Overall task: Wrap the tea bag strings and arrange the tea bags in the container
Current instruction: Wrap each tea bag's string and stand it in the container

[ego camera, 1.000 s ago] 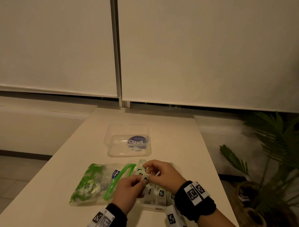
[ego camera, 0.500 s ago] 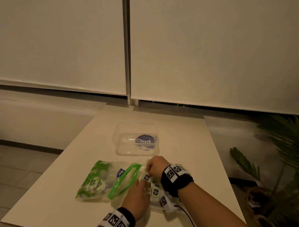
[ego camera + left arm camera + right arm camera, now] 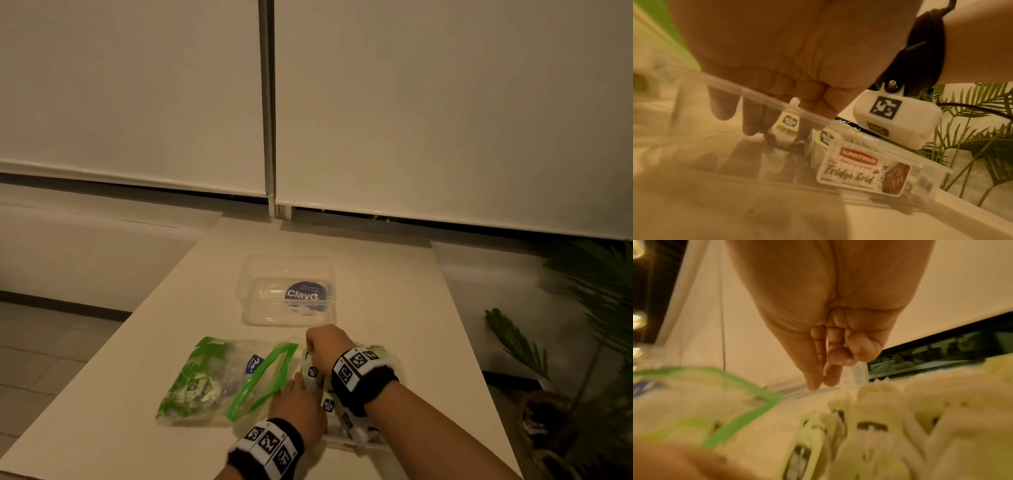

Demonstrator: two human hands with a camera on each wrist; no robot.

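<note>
A clear container [image 3: 352, 444] lies on the table's near side, with several white tea bags [image 3: 328, 404] with yellow-green tags standing in rows inside. My left hand [image 3: 297, 401] reaches over the container's rim [image 3: 764, 97], its straight fingers [image 3: 750, 128] down among the tea bags [image 3: 789, 124]. My right hand [image 3: 325, 342] is at the container's far end. In the right wrist view its thumb and forefinger [image 3: 813, 382] point straight down just above the tea bags [image 3: 869, 418], near the clear far wall [image 3: 857, 374]. I see nothing between them.
An open zip bag [image 3: 219, 377] with a green rim lies left of the container and holds more tea bags. A clear lid [image 3: 287, 294] with a blue round sticker lies farther back. A potted plant [image 3: 582, 325] stands off the table's right edge.
One second ago both hands held a tea bag together above the container. Since then the right hand has moved to the far end and the left hand has dropped into the container.
</note>
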